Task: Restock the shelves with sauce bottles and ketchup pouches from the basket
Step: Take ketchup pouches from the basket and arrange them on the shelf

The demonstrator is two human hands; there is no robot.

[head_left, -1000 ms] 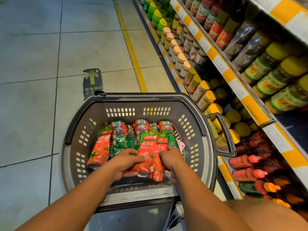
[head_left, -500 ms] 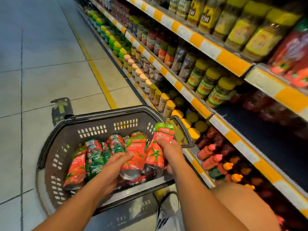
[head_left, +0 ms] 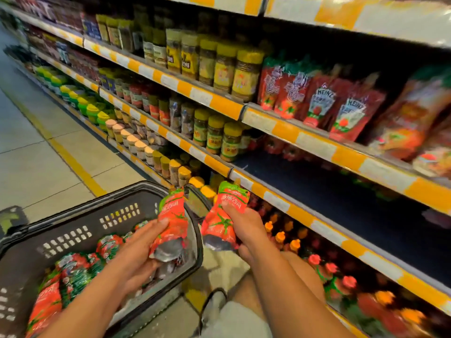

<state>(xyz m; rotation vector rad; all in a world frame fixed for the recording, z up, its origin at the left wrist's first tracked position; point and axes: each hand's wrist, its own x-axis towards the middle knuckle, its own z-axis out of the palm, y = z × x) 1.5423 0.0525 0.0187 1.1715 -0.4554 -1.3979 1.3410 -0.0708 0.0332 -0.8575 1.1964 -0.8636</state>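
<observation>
Both pouches have lifted clear of the basket [head_left: 117,198] — your left hand [head_left: 136,254] is clamping one pouch [head_left: 170,220] at lower centre, your right hand [head_left: 246,228] another pouch [head_left: 225,215]; next you're probably reaching toward the bare shelf [head_left: 341,198] at right.

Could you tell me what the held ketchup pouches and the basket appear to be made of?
Ketchup pouches, one in the left hand and one in the right hand: likely flexible printed foil laminate; glossy, creased, with shiny silver bottoms. Basket: apparently rigid matte grey moulded plastic, with punched slots.
</observation>
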